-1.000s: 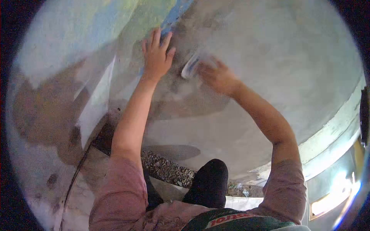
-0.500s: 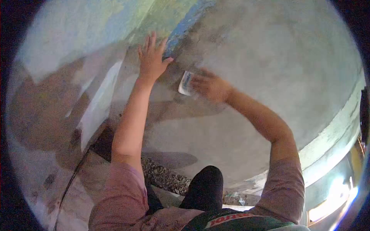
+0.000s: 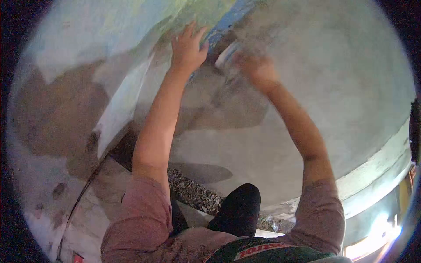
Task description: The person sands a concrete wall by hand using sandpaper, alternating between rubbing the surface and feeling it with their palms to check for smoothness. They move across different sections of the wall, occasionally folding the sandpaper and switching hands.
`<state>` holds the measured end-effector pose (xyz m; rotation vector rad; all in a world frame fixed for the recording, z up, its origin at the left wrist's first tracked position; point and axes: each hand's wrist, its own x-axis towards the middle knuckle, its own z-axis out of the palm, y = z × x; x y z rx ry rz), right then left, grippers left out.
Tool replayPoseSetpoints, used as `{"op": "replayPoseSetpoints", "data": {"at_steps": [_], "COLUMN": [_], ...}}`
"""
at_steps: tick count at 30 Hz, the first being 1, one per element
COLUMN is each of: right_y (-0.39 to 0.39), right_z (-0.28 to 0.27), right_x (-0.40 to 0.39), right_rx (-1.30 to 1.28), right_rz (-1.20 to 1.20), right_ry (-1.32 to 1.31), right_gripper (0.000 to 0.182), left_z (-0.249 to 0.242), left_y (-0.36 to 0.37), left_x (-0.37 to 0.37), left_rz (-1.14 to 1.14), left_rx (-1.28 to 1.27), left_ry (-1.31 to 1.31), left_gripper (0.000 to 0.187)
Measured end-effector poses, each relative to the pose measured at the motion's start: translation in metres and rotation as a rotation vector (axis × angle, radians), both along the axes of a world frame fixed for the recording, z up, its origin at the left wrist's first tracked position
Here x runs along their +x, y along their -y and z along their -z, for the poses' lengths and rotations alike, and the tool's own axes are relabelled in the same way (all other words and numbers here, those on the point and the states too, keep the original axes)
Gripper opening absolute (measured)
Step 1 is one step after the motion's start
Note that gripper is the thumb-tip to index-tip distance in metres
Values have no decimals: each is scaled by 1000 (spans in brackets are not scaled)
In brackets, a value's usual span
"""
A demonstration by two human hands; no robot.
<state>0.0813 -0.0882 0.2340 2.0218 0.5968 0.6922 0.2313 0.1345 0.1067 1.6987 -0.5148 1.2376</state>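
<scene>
My right hand (image 3: pixel 255 70), blurred by motion, presses a small white sheet with dark print, apparently sandpaper (image 3: pixel 225 57), against the grey plastered wall (image 3: pixel 307 57). Its fingers lie over the sheet's right part, while the left edge sticks out. To the left, my left hand (image 3: pixel 188 50) rests on the wall with fingers spread, holding nothing. It lies beside a strip of blue paint (image 3: pixel 223 22), where the grey surface meets the green and pale blue painted wall (image 3: pixel 109 30).
A narrow bed of gravel (image 3: pixel 193 190) runs along the wall's foot, close to my knee (image 3: pixel 239 206). A dark crack-like line (image 3: pixel 85 188) crosses the surface at lower left. On the right are a pale ledge (image 3: pixel 368 175) and a bright opening (image 3: pixel 377 236).
My right hand and the sandpaper have moved up the wall and slightly right, and the sheet has tilted. My left hand has shifted up and right, still spread.
</scene>
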Motion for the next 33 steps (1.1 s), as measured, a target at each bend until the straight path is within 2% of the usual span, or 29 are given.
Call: {"op": "replayPoseSetpoints", "data": {"at_steps": [1,2,4,5,7,8,10,12,13,14,15,16,17,18,19,21,23,24,26,27,29,30,32,33], "right_y": [4,6,10,-1,-9,-12,-22,-14,-6,-3,1,2,1,0,-3,-21,-25,-16,-3,-13,-15,-10,-5,-16], "right_z": [-32,-42,-51,-18,48,41,25,-16,-29,-41,-45,-18,28,51,47,24,-27,-38,-51,-30,38,32,18,0], "right_x": [5,3,2,1,-12,-14,-17,-9,-5,-3,-2,2,5,5,4,-1,-1,1,6,4,-4,-4,2,5], "right_rx": [146,148,190,51,-430,-432,-378,-63,-61,-7,48,49,-133,-316,-315,-219,-72,-77,96,105,-67,-67,-295,-279], "right_rz": [42,43,-105,-53,63,64,129,66,68,16,-36,-37,-26,-12,-13,128,87,87,-66,-9,-79,-74,-44,51], "right_ry": [183,180,337,270,-57,-52,-337,25,20,170,322,321,126,-70,-69,-322,150,151,422,237,-10,-4,-341,-111], "right_gripper": [34,34,36,42,46,46,51,47,47,46,45,45,45,44,44,44,40,40,39,38,39,39,41,43], "left_z": [-2,-3,-6,-5,-3,-4,5,0,-3,-1,1,4,9,14,17,12,13,11,3,1,-2,1,3,1], "left_y": [-1,-2,-5,-8,-11,-11,-12,-21,-25,-23,-21,-20,-17,-14,-13,-19,-19,-20,-25,-28,-25,-23,-24,-23], "left_x": [2,2,-1,1,0,1,3,-10,-13,-10,-5,-1,5,10,13,9,2,1,-4,-7,-9,-7,-5,-9], "left_rz": [11,12,76,74,123,123,248,292,331,333,300,264,266,303,335,355,392,351,302,296,302,331,354,351], "left_rx": [19,22,51,54,10,8,-21,6,32,31,61,90,91,88,87,115,136,125,108,113,109,106,110,125], "left_ry": [9,7,-46,-45,11,16,-93,-183,-261,-263,-289,-315,-315,-314,-312,-374,-444,-390,-327,-354,-372,-348,-329,-356], "left_gripper": [55,55,49,49,46,46,39,35,33,33,27,22,22,22,22,25,29,27,26,26,26,26,26,27]}}
